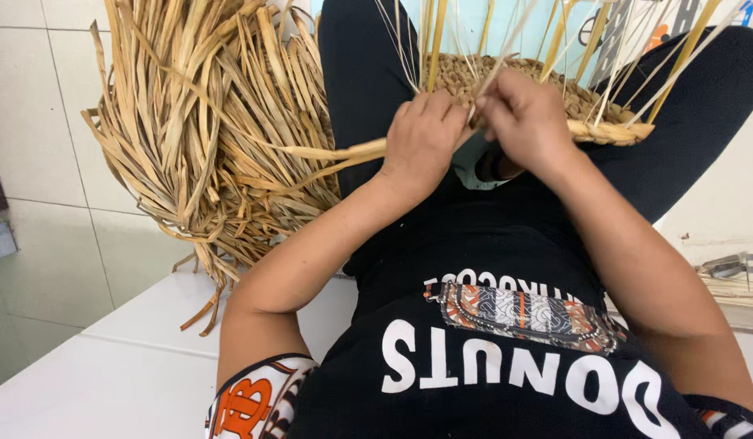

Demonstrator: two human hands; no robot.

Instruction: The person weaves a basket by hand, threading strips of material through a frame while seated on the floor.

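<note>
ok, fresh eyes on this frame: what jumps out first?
Probably the big bundle of dried straw-coloured leaf strips fanned out at upper left, beside the person's knee. Next, the two hands at top centre: the left hand grips a strip that runs back toward the bundle, and the right hand pinches strands at the rim of a half-woven basket resting on the lap, with loose upright stakes rising from it.

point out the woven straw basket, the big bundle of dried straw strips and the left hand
woven straw basket (pixel 588 104): head view, on its braided rim
big bundle of dried straw strips (pixel 206 122): head view, mid-bundle
left hand (pixel 421 138): head view, back of the hand
</note>
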